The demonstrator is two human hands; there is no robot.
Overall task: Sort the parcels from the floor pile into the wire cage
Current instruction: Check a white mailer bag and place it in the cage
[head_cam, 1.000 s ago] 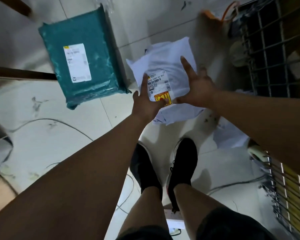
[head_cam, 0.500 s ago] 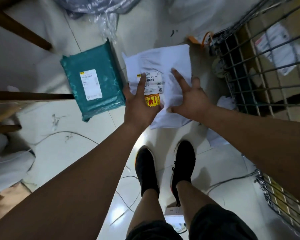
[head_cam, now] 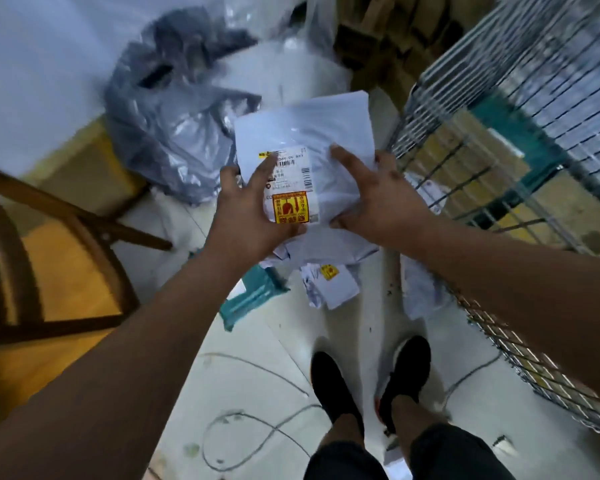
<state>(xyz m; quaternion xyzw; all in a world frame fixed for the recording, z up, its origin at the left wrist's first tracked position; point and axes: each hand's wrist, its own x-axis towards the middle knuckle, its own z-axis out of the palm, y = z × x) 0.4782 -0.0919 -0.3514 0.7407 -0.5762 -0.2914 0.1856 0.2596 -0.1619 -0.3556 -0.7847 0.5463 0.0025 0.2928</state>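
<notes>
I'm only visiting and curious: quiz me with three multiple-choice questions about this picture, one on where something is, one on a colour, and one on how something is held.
1. Where does the wire cage stand relative to the parcel?
A. To its left
B. To its right
C. Under it

2. What colour is the sticker low on the parcel's label?
A. Green
B. Blue
C. Yellow and red

3. How is the parcel held?
A. It lies on the floor
B. It is gripped by the left hand and right hand
C. It is tucked under an arm

Answers:
1. B: the mesh fills the right side.
2. C: yellow ground with red print.
3. B: each hand grips one side, above the floor.
</notes>
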